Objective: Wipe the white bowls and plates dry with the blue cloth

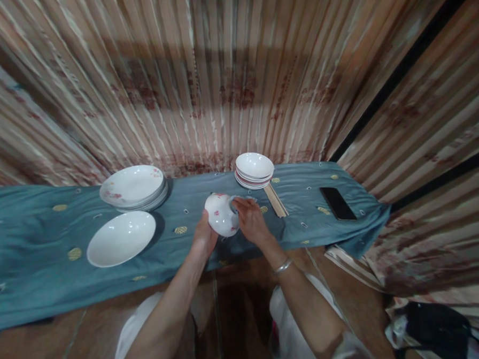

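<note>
Head view, looking down: both hands are on a white bowl (221,214) with red flowers, tipped on its side just above the blue cloth (36,276). Left hand (204,237) cups it from below to steady it; right hand (250,222) grips the rim, fingers curled. Off left, a lone plate (121,238) and a plate stack (133,187); behind, stacked bowls (254,169), chopsticks (276,200), a phone (337,203).
</note>
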`<state>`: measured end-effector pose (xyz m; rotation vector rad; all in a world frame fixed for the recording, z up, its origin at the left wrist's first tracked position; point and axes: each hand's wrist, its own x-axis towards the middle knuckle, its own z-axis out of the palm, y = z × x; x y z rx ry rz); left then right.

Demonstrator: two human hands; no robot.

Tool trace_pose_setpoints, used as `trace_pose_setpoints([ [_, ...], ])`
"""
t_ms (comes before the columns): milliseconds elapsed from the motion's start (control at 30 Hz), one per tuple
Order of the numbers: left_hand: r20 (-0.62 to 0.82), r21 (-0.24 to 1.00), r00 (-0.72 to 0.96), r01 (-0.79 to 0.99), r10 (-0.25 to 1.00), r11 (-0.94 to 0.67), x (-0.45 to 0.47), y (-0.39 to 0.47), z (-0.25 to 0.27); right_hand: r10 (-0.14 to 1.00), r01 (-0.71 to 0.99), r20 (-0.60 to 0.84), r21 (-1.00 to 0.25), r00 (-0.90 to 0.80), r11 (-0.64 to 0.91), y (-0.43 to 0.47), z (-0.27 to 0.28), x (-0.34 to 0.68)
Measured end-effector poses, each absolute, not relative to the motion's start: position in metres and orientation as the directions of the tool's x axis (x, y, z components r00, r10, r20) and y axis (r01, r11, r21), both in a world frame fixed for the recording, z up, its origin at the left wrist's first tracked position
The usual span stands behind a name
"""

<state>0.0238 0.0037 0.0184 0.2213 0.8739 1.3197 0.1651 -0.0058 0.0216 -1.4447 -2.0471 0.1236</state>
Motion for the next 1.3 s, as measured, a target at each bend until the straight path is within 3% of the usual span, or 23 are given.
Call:
trace_pose_setpoints([
  [167, -0.452, 0.613, -0.034, -0.738, 0.891, 0.282, 0.024, 0.005, 0.02, 0.923, 0.931, 0.343, -0.248, -0.174, 0.268, -0.009, 0.03, 0.168],
  [267, -0.465, 0.602, -0.043, -0.747, 0.884, 0.281, 0.025, 0.006, 0.018, 0.925, 0.932, 0.334, -0.239, -0.184, 0.272, -0.011, 0.029, 0.174],
  [467, -0.431, 0.603, -0.036, -0.755, 0.902, 0.258, 0.028, 0.006, 0.013, 0.891, 0.811, 0.418, -0.449, -0.18, 0.375, -0.015, 0.02, 0.187],
  [667, -0.418, 0.624, -0.021, -0.734, 0.908, 0.27, 0.03, 0.004, 0.016, 0.911, 0.609, 0.409, -0.71, -0.051, 0.353, -0.014, 0.004, 0.189],
  [800, -0.376, 0.649, 0.006, -0.712, 0.927, 0.268, 0.03, -0.002, 0.022, 0.902, 0.504, 0.432, -0.775, -0.015, 0.38, -0.012, -0.002, 0.185],
  [1133, -0.32, 0.706, 0.016, -0.663, 0.947, 0.249, 0.028, -0.005, 0.018, 0.828, 0.667, 0.56, -0.601, -0.042, 0.44, -0.018, 0.017, 0.175],
  [1300, -0.291, 0.738, 0.024, -0.63, 0.956, 0.241, 0.03, -0.008, 0.018, 0.781, 0.672, 0.607, -0.517, -0.148, 0.53, -0.031, 0.021, 0.15],
])
